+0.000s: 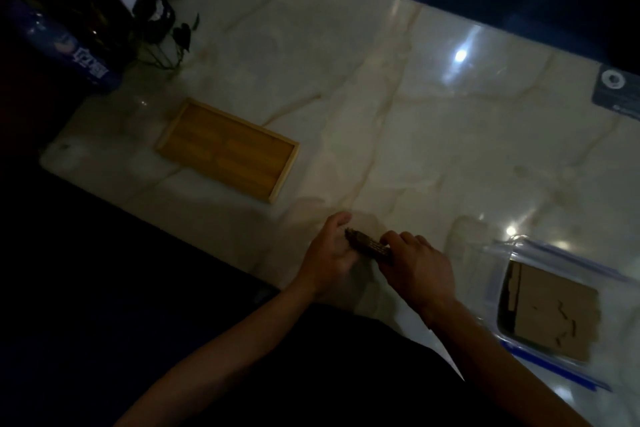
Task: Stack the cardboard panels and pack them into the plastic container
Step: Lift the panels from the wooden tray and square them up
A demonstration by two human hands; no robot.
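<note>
Stack of cardboard panels [369,247] gripped edge-up between my left hand [329,255] and right hand [417,262] over the near table [398,135] edge, long axis left-to-right; plastic container [550,302] lies off to the right, nearer my right hand, panels already inside.

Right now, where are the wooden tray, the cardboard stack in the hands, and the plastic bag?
wooden tray [227,149]: head view, middle of its floor.
cardboard stack [369,246]: head view, top edge between the hands.
plastic bag [540,250]: head view, clear upper part.
</note>
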